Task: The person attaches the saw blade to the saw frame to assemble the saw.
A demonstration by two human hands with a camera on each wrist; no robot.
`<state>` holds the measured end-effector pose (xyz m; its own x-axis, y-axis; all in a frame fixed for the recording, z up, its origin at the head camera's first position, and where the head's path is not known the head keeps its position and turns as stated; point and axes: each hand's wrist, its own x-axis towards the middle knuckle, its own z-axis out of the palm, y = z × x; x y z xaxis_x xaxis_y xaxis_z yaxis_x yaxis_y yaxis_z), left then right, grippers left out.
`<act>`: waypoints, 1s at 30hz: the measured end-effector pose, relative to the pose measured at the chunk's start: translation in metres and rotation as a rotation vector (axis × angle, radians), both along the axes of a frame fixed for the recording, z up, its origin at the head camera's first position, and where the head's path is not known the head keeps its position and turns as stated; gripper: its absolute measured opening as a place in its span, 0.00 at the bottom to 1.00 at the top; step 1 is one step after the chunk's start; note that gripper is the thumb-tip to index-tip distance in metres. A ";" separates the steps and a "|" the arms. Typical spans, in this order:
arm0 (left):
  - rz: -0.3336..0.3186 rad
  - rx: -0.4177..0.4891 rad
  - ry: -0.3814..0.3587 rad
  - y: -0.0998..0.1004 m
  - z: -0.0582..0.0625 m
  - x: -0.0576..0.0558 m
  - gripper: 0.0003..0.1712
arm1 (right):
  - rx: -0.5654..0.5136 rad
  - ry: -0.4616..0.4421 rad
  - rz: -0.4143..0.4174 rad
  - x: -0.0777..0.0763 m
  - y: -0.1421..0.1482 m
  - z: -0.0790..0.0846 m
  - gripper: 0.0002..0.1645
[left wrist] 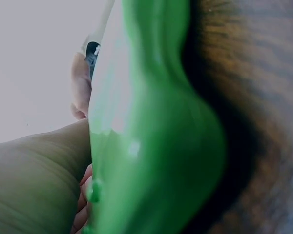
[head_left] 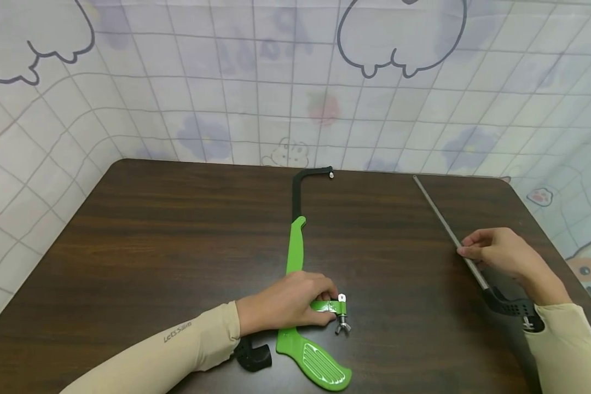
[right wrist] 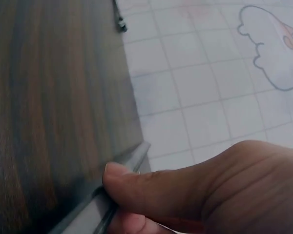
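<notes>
A green hacksaw frame (head_left: 296,249) with a black front arm (head_left: 297,197) lies lengthwise on the table, its handle (head_left: 322,365) nearest me. My left hand (head_left: 295,300) grips it above the handle, fingers curled round the green part by the wing nut (head_left: 343,328). That green handle (left wrist: 156,136) fills much of the left wrist view, blurred. On the right, my right hand (head_left: 507,260) pinches a thin grey hacksaw blade (head_left: 435,210) between thumb and fingers. In the right wrist view, the thumb (right wrist: 132,187) presses on the blade (right wrist: 88,219); its teeth cannot be made out.
The dark wooden table (head_left: 177,230) ends at a wall cloth (head_left: 285,98) with a grid and cartoon prints, close behind the frame's front arm. Black wrist mounts sit at the left wrist (head_left: 253,355) and the right wrist (head_left: 507,303).
</notes>
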<state>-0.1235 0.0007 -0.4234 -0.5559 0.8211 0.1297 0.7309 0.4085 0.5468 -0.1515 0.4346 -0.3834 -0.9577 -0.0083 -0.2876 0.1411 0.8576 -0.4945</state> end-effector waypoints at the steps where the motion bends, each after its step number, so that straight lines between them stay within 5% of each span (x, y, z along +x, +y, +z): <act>1: -0.001 -0.002 -0.001 0.000 0.000 0.000 0.15 | -0.019 -0.004 0.002 0.000 -0.001 -0.001 0.26; 14: -0.004 0.011 0.001 0.001 -0.004 0.001 0.13 | -0.386 -0.085 0.012 -0.003 -0.015 -0.010 0.31; 23: -0.008 0.000 0.003 -0.001 -0.002 0.001 0.12 | -0.621 -0.056 -0.012 -0.002 -0.025 -0.011 0.10; 30: -0.008 -0.005 0.009 -0.001 0.000 0.002 0.11 | -0.799 -0.059 -0.059 -0.001 -0.039 -0.009 0.07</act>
